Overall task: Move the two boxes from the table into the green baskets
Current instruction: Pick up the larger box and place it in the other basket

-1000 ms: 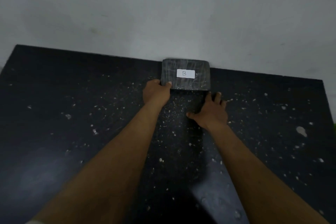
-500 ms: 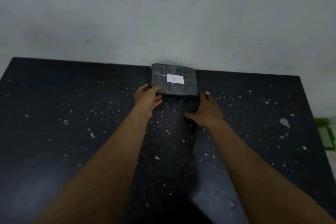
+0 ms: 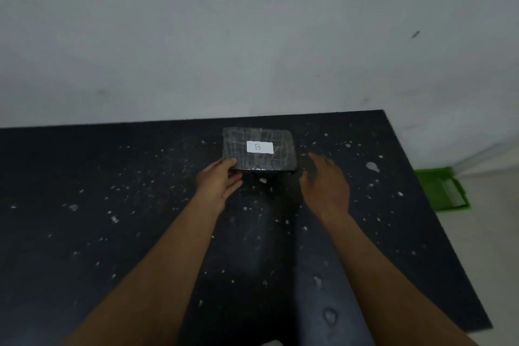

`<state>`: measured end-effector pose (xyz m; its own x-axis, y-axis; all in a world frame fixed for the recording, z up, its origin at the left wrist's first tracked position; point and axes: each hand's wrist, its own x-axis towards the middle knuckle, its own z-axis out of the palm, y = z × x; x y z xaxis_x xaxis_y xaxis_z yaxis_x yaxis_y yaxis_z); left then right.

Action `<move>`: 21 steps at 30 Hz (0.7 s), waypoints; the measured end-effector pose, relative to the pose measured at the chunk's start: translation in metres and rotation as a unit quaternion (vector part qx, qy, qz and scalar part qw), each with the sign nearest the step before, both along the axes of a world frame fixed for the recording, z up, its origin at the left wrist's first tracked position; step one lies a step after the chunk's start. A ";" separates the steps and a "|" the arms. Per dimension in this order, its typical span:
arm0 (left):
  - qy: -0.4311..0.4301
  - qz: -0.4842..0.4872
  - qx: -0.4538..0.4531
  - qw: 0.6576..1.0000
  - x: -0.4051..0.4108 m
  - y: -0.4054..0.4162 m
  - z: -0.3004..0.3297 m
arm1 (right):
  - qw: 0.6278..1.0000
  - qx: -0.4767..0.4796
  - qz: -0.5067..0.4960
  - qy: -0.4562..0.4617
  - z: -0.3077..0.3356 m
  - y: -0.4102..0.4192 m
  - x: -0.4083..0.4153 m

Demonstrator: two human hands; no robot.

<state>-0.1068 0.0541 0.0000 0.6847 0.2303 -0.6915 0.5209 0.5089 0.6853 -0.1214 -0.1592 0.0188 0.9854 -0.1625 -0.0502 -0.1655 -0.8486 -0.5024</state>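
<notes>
A dark box (image 3: pixel 269 159) wrapped in clear tape, with a white label marked B, sits near the far edge of the black table (image 3: pixel 112 219). My left hand (image 3: pixel 217 181) grips the box's near left corner, thumb on top and fingers under the edge, and the near side looks slightly raised. My right hand (image 3: pixel 325 184) hovers just right of the box with fingers spread, not touching it. Part of a green basket (image 3: pixel 441 191) shows on the floor beyond the table's right edge. Only one box is in view.
A pale wall rises right behind the table. The tabletop is speckled with white flecks and chips. The table's right edge runs diagonally, with light floor beyond it.
The view has swung right, bringing more of the green basket into sight. My left hand has taken hold of the box's corner. My right hand has lifted off the table and moved right.
</notes>
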 end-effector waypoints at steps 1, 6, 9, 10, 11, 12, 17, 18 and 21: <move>-0.004 -0.012 0.000 1.000 -0.004 -0.013 0.004 | 1.000 0.000 -0.010 -0.012 0.004 -0.013 -0.007; -0.031 -0.076 0.011 0.997 -0.029 -0.094 0.023 | 0.997 0.006 -0.064 -0.054 0.021 -0.091 -0.050; -0.044 -0.111 0.009 0.993 -0.049 -0.155 0.035 | 0.992 0.014 -0.098 -0.078 0.032 -0.147 -0.082; -0.043 -0.122 0.009 0.992 -0.057 -0.178 0.039 | 0.990 0.015 -0.111 -0.085 0.035 -0.168 -0.094; -0.042 -0.134 0.008 0.990 -0.065 -0.202 0.043 | 0.988 0.013 -0.125 -0.090 0.038 -0.189 -0.107; -0.041 -0.148 0.008 0.988 -0.073 -0.225 0.046 | 0.986 0.009 -0.140 -0.094 0.041 -0.210 -0.119; -0.048 -0.217 -0.008 0.975 -0.113 -0.337 0.061 | 0.972 0.000 -0.208 -0.105 0.050 -0.307 -0.180; -0.053 -0.229 -0.011 0.972 -0.120 -0.358 0.065 | 0.969 -0.002 -0.222 -0.109 0.052 -0.326 -0.192; -0.061 -0.262 -0.017 0.963 -0.138 -0.416 0.074 | 0.957 -0.008 -0.264 -0.117 0.057 -0.377 -0.224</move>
